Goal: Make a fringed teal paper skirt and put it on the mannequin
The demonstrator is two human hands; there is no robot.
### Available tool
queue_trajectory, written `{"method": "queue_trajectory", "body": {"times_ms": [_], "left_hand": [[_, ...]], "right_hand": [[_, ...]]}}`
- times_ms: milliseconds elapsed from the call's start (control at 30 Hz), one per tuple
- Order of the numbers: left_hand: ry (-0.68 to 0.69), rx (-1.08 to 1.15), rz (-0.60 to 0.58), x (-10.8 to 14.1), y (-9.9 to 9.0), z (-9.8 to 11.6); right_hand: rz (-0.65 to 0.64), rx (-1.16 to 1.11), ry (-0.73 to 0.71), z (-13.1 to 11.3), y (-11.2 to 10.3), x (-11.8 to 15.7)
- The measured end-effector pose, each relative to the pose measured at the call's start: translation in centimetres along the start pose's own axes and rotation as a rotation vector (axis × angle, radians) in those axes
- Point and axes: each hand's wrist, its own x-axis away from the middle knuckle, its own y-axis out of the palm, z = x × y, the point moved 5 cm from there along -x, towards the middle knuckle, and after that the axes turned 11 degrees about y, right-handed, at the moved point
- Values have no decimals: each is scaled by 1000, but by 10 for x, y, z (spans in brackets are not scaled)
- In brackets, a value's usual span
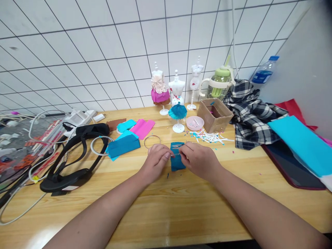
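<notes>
My left hand [157,158] and my right hand [198,158] face each other over the middle of the table, both closed in a pinch. A thin strand that looks like wire [176,154] runs between their fingertips. Beneath it lies a dark teal strip [177,164], fabric or crepe paper, flat on the wood. Small pointed metal snips [175,146] show just above the strand, close to my right fingers; whether that hand touches them I cannot tell. Behind my left hand stands a thin wire loop [152,136], partly covered by the fingers.
Three small mannequins, one in a teal skirt [177,110], stand near the tiled wall. Right of them are a pink dish [195,123], scattered paper bits [210,137] and a cardboard box [215,117]. Coloured sheets [123,146] and a black headset strap [70,178] lie left.
</notes>
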Motion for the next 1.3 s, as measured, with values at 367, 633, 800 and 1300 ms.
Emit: {"method": "queue_trajectory", "body": {"times_ms": [367, 633, 800, 1300], "left_hand": [[-143, 394, -117, -5, 13, 3], [-225, 594, -18, 2, 15, -10], [-287, 724, -63, 6, 25, -14], [-348, 982, -78, 6, 27, -10]], "right_hand": [[14, 125, -201, -19, -6, 4], [55, 118, -171, -15, -9, 3], [118, 134, -201, -21, -15, 5], [118, 118, -122, -9, -11, 3]]}}
